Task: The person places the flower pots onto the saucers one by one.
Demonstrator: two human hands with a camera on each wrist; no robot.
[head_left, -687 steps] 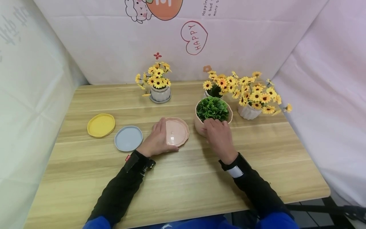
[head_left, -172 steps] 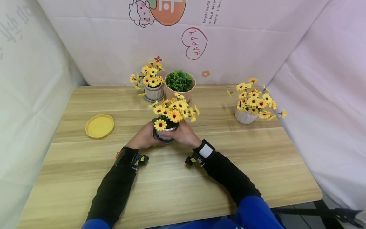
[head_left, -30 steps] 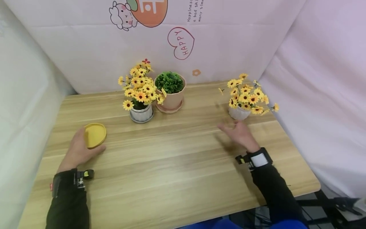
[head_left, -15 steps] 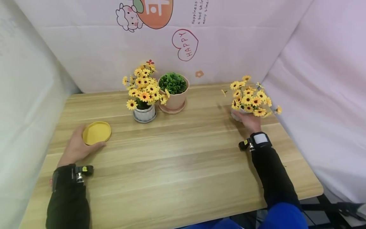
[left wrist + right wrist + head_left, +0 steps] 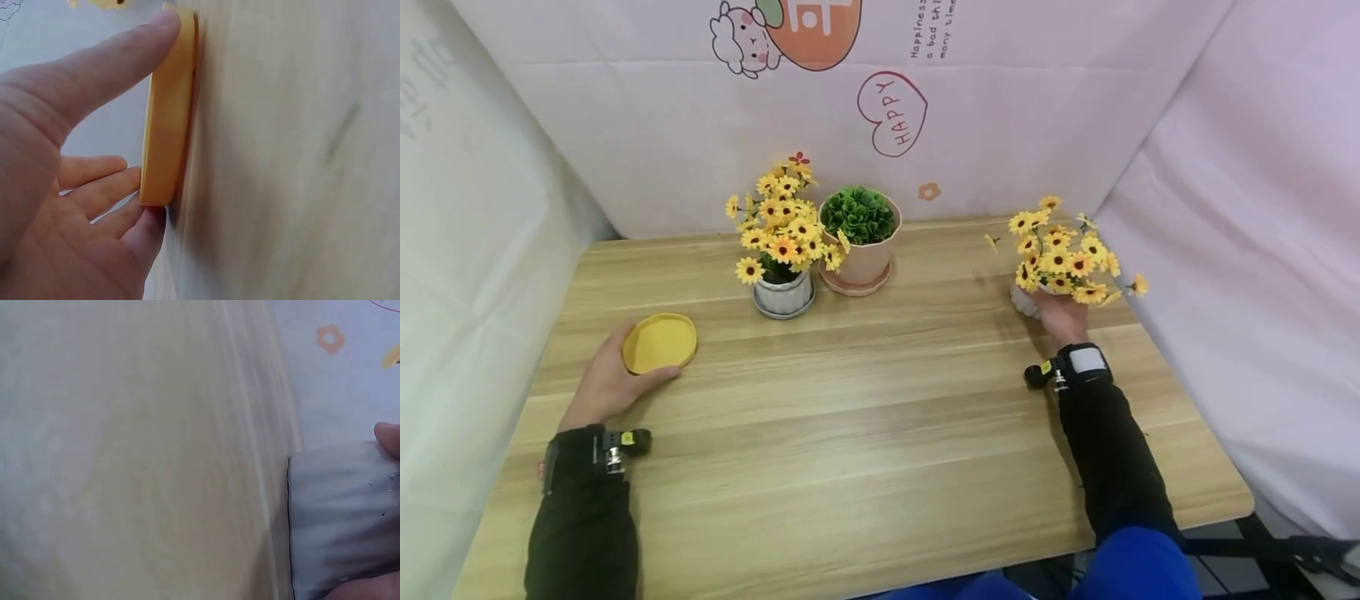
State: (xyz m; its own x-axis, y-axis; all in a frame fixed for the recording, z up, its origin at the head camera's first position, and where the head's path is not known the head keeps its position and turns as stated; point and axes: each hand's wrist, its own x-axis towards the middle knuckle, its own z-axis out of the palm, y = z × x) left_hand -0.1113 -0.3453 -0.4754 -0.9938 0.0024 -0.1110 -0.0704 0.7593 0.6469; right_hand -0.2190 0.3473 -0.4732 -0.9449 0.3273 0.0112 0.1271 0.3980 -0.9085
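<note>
My left hand (image 5: 607,377) holds a yellow saucer (image 5: 660,343) by its edge, at the left of the table in the head view. In the left wrist view the thumb lies on one end of the saucer's rim (image 5: 167,125) and fingers reach the other end; the saucer is close over the wood. At the right, my right hand (image 5: 1062,321) grips a whitish flowerpot (image 5: 1024,302) holding yellow daisies (image 5: 1060,258). The right wrist view shows the pot's ribbed side (image 5: 344,512) between thumb and fingers, its base at the tabletop.
A grey-white pot (image 5: 784,294) of yellow daisies stands on a grey-blue saucer (image 5: 784,314) towards the back. Beside it is a pink pot (image 5: 867,260) with a green plant, on a pink saucer (image 5: 856,289). White printed cloth (image 5: 1000,108) hangs behind the wooden table (image 5: 850,433).
My right hand has gone from open near the pot to gripping it. Over the longer span, the pink pot and a daisy pot came onto saucers at the back. The left hand stays at the yellow saucer.
</note>
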